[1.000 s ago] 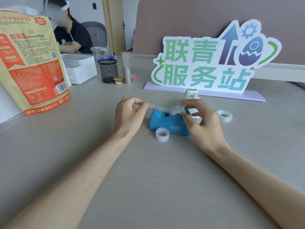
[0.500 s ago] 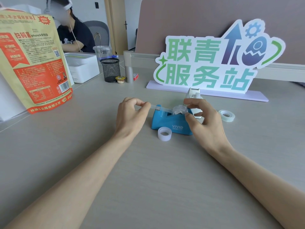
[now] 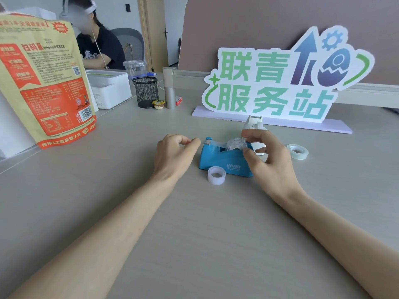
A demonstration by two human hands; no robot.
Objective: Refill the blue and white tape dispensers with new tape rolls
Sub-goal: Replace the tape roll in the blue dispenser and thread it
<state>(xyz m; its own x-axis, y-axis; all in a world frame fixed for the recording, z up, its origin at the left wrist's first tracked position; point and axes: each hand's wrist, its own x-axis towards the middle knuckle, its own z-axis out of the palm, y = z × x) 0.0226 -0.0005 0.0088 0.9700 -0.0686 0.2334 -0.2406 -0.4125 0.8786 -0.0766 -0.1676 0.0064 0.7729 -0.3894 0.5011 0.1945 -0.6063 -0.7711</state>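
The blue tape dispenser (image 3: 224, 161) stands mid-table with a clear tape roll (image 3: 236, 144) seated in it. My right hand (image 3: 272, 167) grips that roll between thumb and fingers. A strip of tape runs from the roll to the cutter at the dispenser's left end. My left hand (image 3: 174, 154) is pinched shut just left of the cutter; whether it holds a tape end is unclear. The white tape dispenser (image 3: 254, 123) stands behind, partly hidden by my right hand. A spare roll (image 3: 298, 151) lies to the right. A small whitish ring (image 3: 216, 175) lies in front of the blue dispenser.
A big lettered sign (image 3: 280, 83) stands behind the dispensers. At the left are a yellow-red snack bag (image 3: 43, 83), a white box (image 3: 108, 89) and a black mesh pen cup (image 3: 145, 91). A person sits at the far left.
My left hand has brought the raised tape strip down onto the blue dispenser's cutter. My right hand stays on the roll.
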